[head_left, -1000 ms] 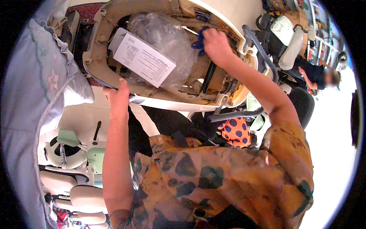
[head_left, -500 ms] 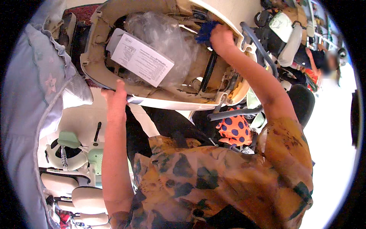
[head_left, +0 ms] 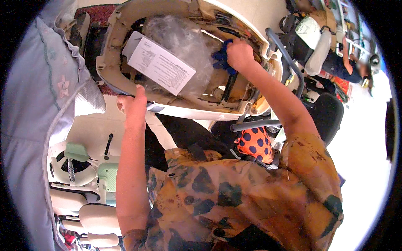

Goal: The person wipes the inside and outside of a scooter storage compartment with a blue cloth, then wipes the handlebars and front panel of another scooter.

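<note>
A dirty beige body shell (head_left: 188,111), seemingly of a scooter, lies open in front of me, its hollow inside exposed. My left hand (head_left: 135,105) is closed round its near rim at the left, thumb on top. My right hand (head_left: 240,55) is inside the shell's right end, fingers wrapped round a crumpled blue cloth (head_left: 222,60); the fingertips are hidden by the hand. Left of the cloth, a clear plastic bag (head_left: 179,42) fills the hollow. On the bag rests a white printed box (head_left: 162,67), tilted, one end flap raised.
A grey curved bar (head_left: 289,58) stands right of the shell. An orange dotted cover (head_left: 254,144) lies below it. Grey-blue fabric (head_left: 29,138) hangs at the left. Several scooters with beige seats (head_left: 98,218) stand lower left. Another person (head_left: 349,69) is at the far right.
My right hand has drawn the blue cloth nearer to me inside the shell. My left hand keeps its hold on the rim. The view has shifted slightly, and the far person has changed posture.
</note>
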The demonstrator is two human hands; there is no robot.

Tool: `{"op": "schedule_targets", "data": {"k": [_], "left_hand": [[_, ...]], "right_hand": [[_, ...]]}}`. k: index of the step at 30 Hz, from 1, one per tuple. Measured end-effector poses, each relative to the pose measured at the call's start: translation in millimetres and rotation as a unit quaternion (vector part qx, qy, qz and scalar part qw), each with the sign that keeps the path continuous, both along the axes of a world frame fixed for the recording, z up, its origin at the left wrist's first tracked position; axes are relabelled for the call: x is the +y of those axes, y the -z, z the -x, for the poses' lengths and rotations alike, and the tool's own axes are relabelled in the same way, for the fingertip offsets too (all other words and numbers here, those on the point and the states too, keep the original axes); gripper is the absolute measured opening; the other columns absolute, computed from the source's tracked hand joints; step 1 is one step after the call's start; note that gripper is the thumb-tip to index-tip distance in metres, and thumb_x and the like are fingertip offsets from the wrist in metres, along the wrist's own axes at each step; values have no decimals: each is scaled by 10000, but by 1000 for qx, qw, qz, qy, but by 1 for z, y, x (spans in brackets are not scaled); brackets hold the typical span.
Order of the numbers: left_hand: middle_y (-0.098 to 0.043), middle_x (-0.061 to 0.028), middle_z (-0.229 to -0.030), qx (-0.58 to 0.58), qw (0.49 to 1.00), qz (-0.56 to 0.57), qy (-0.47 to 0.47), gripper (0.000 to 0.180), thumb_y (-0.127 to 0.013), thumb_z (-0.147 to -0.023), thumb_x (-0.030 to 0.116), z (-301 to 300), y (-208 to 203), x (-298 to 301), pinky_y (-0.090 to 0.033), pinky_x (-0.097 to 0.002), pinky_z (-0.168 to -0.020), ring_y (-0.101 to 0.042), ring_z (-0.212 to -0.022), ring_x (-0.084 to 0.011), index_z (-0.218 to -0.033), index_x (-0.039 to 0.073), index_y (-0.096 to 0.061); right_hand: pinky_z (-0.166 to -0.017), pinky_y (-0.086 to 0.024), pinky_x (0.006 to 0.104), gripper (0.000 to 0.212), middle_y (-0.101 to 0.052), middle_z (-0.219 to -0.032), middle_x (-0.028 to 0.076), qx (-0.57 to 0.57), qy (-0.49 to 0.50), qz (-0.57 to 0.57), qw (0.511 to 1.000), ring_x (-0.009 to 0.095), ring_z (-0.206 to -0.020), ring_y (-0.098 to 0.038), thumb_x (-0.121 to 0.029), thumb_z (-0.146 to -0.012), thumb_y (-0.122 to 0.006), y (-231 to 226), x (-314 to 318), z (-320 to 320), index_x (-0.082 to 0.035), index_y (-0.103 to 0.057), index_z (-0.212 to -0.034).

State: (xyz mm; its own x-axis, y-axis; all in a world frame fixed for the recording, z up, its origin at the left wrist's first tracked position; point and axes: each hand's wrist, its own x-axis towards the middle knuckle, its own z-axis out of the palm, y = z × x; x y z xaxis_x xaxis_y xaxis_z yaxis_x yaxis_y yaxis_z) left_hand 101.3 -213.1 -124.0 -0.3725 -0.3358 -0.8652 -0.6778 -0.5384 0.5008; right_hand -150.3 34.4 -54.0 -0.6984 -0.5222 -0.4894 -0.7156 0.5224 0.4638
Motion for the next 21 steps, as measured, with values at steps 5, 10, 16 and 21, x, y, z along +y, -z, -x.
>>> {"op": "schedule_targets", "data": {"k": [5,10,16,21], "left_hand": [[-385,-171,-1220,-4,999,38,-8,686,-600,-830,233,7,-16,4,-340,-325,-966,-424,-1120,-219,-1249,-82,-157],[-381,-172,-1261,10,998,37,-42,725,-577,-849,213,5,-24,5,-327,-319,-986,-421,-1148,-224,-1321,-68,-104],[-359,-189,-1321,-8,999,35,-15,786,-557,-861,237,8,-35,4,-313,-327,-1010,-399,-1197,-247,-1367,-78,-43],[-360,-198,-1321,-19,999,37,-29,792,-560,-859,242,5,-34,2,-316,-343,-1015,-390,-1210,-264,-1370,-88,-53]], "right_hand": [[-613,-537,394,173,-542,-964,154,11,-150,81,985,309,-889,-569,-104,-739,-534,15,-18,23,-16,-626,-856],[-655,-533,397,135,-571,-884,161,-49,-178,38,982,304,-799,-606,-86,-727,-540,73,-17,60,-6,-608,-811],[-708,-525,403,278,-596,-868,215,-76,-32,133,988,347,-811,-613,-120,-730,-536,160,-30,67,38,-508,-957],[-626,-540,433,226,-598,-838,199,-33,-46,88,994,342,-740,-645,-94,-768,-509,113,-45,56,36,-519,-952]]}}
